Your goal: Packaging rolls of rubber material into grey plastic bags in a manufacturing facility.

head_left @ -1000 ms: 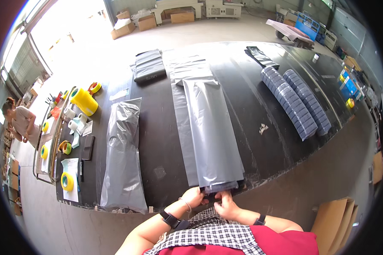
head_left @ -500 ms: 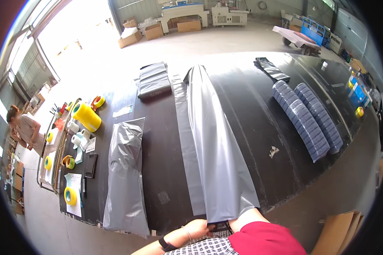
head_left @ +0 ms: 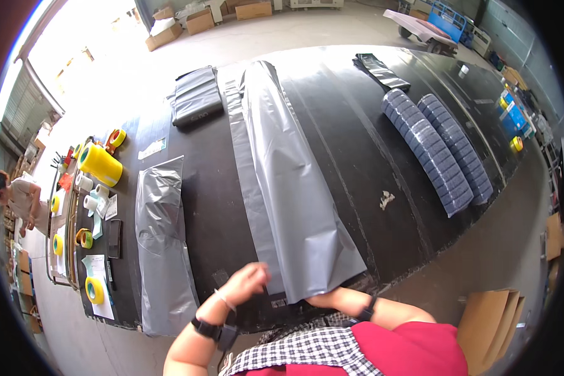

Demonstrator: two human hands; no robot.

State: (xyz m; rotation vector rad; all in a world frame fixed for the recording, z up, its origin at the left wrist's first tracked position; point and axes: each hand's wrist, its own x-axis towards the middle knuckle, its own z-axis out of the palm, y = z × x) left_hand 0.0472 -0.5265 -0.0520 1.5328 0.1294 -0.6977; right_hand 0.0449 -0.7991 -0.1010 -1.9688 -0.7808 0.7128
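Note:
A long silver-grey plastic bag [head_left: 288, 182] lies across the dark table, its near end lifted toward me. My right hand [head_left: 323, 298] is at that near edge, its fingers hidden beneath or inside the plastic. Just left of the bag's near end, my left hand [head_left: 247, 283] hangs over the table with curled fingers, slightly blurred and with nothing visible in them. A flat grey sheet strip [head_left: 247, 182] shows along the bag's left side. Farther left, a second silver-grey bag [head_left: 160, 250], partly bulging, lies with its near end over the table edge.
A folded stack of grey bags [head_left: 197, 97] lies at the far side. To the right are two wrapped bluish rolls [head_left: 426, 150] and a folded dark bag [head_left: 382, 72]. Yellow tape rolls [head_left: 100, 165] crowd the left. Cardboard [head_left: 487, 329] stands by the near right corner.
My left hand has left the bag's near edge and risen to the left above the table. My right forearm has drawn out of the bag up to the hand. The view has shifted.

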